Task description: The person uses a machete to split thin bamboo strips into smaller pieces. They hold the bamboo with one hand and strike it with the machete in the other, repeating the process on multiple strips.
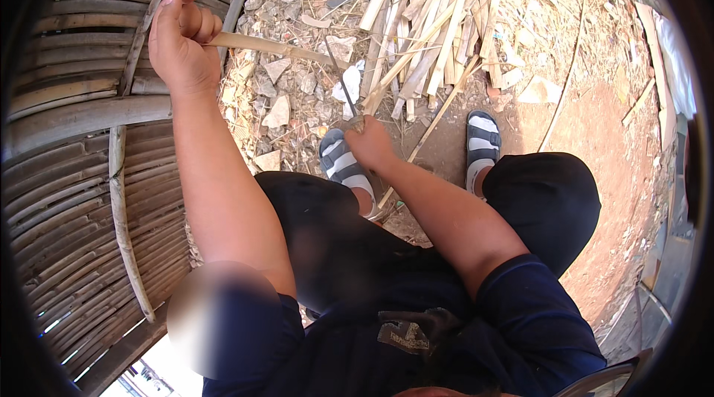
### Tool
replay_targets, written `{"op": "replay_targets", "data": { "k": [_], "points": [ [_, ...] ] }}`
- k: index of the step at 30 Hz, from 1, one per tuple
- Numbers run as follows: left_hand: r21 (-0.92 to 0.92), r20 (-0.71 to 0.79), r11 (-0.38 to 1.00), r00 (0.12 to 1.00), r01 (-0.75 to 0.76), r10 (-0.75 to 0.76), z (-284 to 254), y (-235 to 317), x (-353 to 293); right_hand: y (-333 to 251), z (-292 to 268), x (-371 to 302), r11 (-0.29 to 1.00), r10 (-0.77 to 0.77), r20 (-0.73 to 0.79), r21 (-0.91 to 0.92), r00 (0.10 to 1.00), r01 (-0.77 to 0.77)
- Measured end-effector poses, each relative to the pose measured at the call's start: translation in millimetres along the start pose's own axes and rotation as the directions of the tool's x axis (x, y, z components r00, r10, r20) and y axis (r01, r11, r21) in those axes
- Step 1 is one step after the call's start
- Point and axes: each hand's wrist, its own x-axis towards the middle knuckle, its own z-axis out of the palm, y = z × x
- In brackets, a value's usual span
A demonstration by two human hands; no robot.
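Note:
Raised at the upper left, my left hand (182, 40) is closed round one end of a pale bamboo strip (271, 46). The strip runs out to the right over the rubble. Lower and nearer the middle, my right hand (370, 145) grips a long thin dark-bladed knife (343, 80), its handle mostly hidden in the fist. The blade points up and away, and it crosses the strip near its far end; whether they touch I cannot tell. Just beyond the right hand lies a heap of split bamboo strips (439, 25) on the ground.
A slatted bamboo wall (67, 196) with a wooden pole rises close on the left. Stones and broken rubble (277, 111) cover the ground beside it. My sandalled feet (483, 142) stand before the heap. Boards and sheets (662, 99) line the right edge.

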Motion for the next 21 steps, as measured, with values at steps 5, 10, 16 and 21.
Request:
{"op": "replay_targets", "data": {
  "k": [5,10,16,21],
  "points": [
    [-0.034,0.146,0.999,0.989,0.028,-0.023,0.3,-0.5,1.1,-16.0,-19.0,1.9,0.984,-0.077,-0.162,0.147,0.984,0.101],
    [-0.037,0.189,0.999,0.982,0.026,-0.018,6.0,-3.5,-1.4,-52.5,-35.8,-4.7,0.951,-0.223,-0.109,0.196,0.969,0.241],
    [-0.066,0.186,0.997,0.982,0.027,-0.015,6.4,-1.8,-3.1,8.6,-9.4,2.6,0.998,0.028,-0.01,-0.058,1.0,-0.029],
    [-0.045,0.211,0.999,0.977,0.024,-0.014,8.9,-4.0,-4.8,-10.1,-29.6,3.4,0.999,-0.021,0.014,0.046,1.0,0.021]
  ]
}}
